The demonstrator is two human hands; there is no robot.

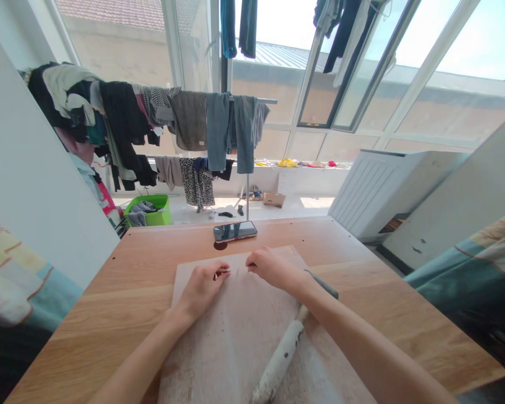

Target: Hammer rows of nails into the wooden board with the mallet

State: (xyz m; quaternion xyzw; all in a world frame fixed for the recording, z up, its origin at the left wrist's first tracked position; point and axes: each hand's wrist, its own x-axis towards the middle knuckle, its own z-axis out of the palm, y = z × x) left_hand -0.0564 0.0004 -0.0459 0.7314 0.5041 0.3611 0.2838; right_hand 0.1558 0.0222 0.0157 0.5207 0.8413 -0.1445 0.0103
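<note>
A pale wooden board (235, 331) lies flat under both hands. My left hand (204, 283) rests over its upper left part, thumb and fingertips pinched together. To the right, my right hand (271, 269) is closed in a similar pinch above the board. What either pinch holds, if anything, is too small to make out. Between the hands, a thin nail-like sliver (238, 270) shows at the board's surface. A hammer with a worn white handle (280, 359) lies on the board beneath my right forearm; its dark head (323, 284) is partly hidden by that arm.
The board sits on a wooden table (109, 314). A phone (234, 230) lies near the far edge, beside a dark round hole (220, 246). Beyond stand a clothes rack with hanging trousers (244, 134) and a green basket (162, 212). A white cabinet (374, 188) leans at right.
</note>
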